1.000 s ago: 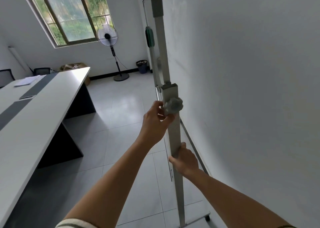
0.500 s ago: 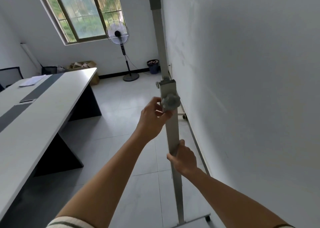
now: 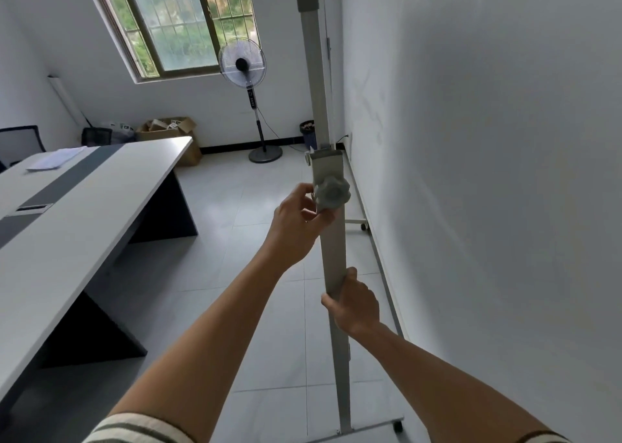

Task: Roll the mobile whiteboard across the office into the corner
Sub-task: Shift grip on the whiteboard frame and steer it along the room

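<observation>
The mobile whiteboard (image 3: 471, 173) fills the right of the view, seen edge-on, its white face stretching away. Its grey upright post (image 3: 333, 251) runs from top to floor in front of me, with a grey round knob (image 3: 331, 195) on a bracket. My left hand (image 3: 296, 224) grips the post just under the knob, fingers touching it. Lower down, my right hand (image 3: 355, 303) is closed around the post. A castor (image 3: 398, 426) shows at the base foot, and a far castor (image 3: 363, 227) sits further along.
A long white table (image 3: 67, 227) with dark legs stands at the left. A standing fan (image 3: 243, 69), a dark waste bin (image 3: 308, 133) and cardboard boxes (image 3: 168, 129) sit along the far wall under the window. Tiled floor lies between table and board.
The view has swung and moved forward along the room; the fan and far wall look nearer and further right. Both hands keep the same hold on the post.
</observation>
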Action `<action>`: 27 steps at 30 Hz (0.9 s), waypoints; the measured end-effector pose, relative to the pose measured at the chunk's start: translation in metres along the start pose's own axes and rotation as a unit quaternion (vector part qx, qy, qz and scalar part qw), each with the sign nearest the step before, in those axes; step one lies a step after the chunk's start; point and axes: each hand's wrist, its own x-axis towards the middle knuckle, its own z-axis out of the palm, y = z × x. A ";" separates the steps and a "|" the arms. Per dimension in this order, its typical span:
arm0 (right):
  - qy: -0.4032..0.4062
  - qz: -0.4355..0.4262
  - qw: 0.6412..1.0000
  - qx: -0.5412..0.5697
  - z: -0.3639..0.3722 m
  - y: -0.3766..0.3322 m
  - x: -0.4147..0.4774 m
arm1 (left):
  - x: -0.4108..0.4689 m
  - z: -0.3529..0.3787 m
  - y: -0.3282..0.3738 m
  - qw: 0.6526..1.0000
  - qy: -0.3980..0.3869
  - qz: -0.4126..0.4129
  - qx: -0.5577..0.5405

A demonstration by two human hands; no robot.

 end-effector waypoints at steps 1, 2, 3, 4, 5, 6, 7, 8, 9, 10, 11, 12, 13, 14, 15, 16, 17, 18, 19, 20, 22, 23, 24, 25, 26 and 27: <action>0.001 0.001 1.000 -0.002 0.001 -0.002 0.017 | 0.017 0.000 -0.005 1.000 0.000 0.000 -0.002; 0.006 0.000 1.000 -0.005 0.003 -0.004 0.040 | 0.039 0.001 -0.010 1.000 0.001 0.002 -0.003; 0.007 -0.002 1.000 -0.005 0.003 -0.006 0.059 | 0.057 0.003 -0.014 1.000 0.001 0.004 -0.003; 0.005 -0.002 1.000 -0.003 0.003 -0.009 0.075 | 0.073 0.004 -0.017 1.000 0.001 0.005 -0.002; 0.006 0.000 1.000 -0.003 0.002 -0.012 0.098 | 0.096 0.005 -0.021 1.000 0.000 0.006 -0.002; 0.003 0.003 1.000 -0.005 0.002 -0.015 0.121 | 0.118 0.005 -0.024 1.000 -0.001 0.005 -0.001; -0.002 0.009 1.000 -0.006 0.000 -0.019 0.142 | 0.140 0.005 -0.028 1.000 -0.003 0.004 0.002; -0.003 0.014 1.000 -0.005 -0.001 -0.023 0.162 | 0.160 0.006 -0.031 1.000 -0.006 0.004 0.004; -0.002 0.019 1.000 -0.003 -0.002 -0.026 0.182 | 0.181 0.006 -0.034 1.000 -0.009 0.005 0.004; 0.000 0.021 1.000 -0.002 -0.002 -0.029 0.202 | 0.201 0.006 -0.037 1.000 -0.012 0.007 0.002; 0.001 0.021 1.000 -0.003 -0.003 -0.032 0.221 | 0.220 0.007 -0.041 1.000 -0.013 0.006 0.001; 0.002 0.020 1.000 -0.004 -0.002 -0.034 0.241 | 0.239 0.008 -0.044 1.000 -0.015 0.007 0.001; 0.001 0.019 1.000 -0.006 -0.003 -0.035 0.258 | 0.257 0.009 -0.047 1.000 -0.016 0.006 0.003; 0.001 0.018 1.000 -0.006 -0.004 -0.036 0.276 | 0.274 0.010 -0.051 1.000 -0.017 0.006 0.005; 0.002 0.015 1.000 -0.006 -0.004 -0.037 0.293 | 0.291 0.011 -0.055 1.000 -0.016 0.005 0.005; 0.004 0.011 1.000 -0.003 -0.004 -0.037 0.311 | 0.308 0.012 -0.059 1.000 -0.014 0.005 0.005; 0.003 0.006 1.000 0.000 -0.004 -0.038 0.328 | 0.325 0.014 -0.063 1.000 -0.011 0.005 0.004; 0.002 -0.001 1.000 0.002 -0.003 -0.037 0.346 | 0.342 0.016 -0.067 1.000 -0.008 0.007 0.002; 0.002 -0.006 1.000 0.003 -0.004 -0.037 0.364 | 0.359 0.017 -0.070 1.000 -0.005 0.009 0.001; 0.003 -0.013 1.000 0.004 -0.004 -0.037 0.382 | 0.376 0.020 -0.074 1.000 -0.002 0.012 0.002; 0.004 -0.026 1.000 0.004 -0.005 -0.036 0.416 | 0.409 0.024 -0.079 1.000 0.002 0.014 0.004; 0.004 -0.031 1.000 0.003 -0.007 -0.037 0.433 | 0.424 0.026 -0.081 1.000 0.003 0.012 0.005; 0.002 -0.035 0.999 0.003 -0.009 -0.037 0.449 | 0.440 0.027 -0.084 1.000 0.002 0.011 0.008; -0.001 -0.036 0.999 0.002 -0.010 -0.038 0.463 | 0.453 0.028 -0.086 1.000 -0.001 0.008 0.013; -0.004 -0.038 0.999 0.000 -0.010 -0.040 0.477 | 0.467 0.029 -0.088 1.000 -0.004 0.006 0.017; -0.008 -0.040 0.999 -0.004 -0.011 -0.041 0.490 | 0.480 0.029 -0.090 1.000 -0.007 0.003 0.017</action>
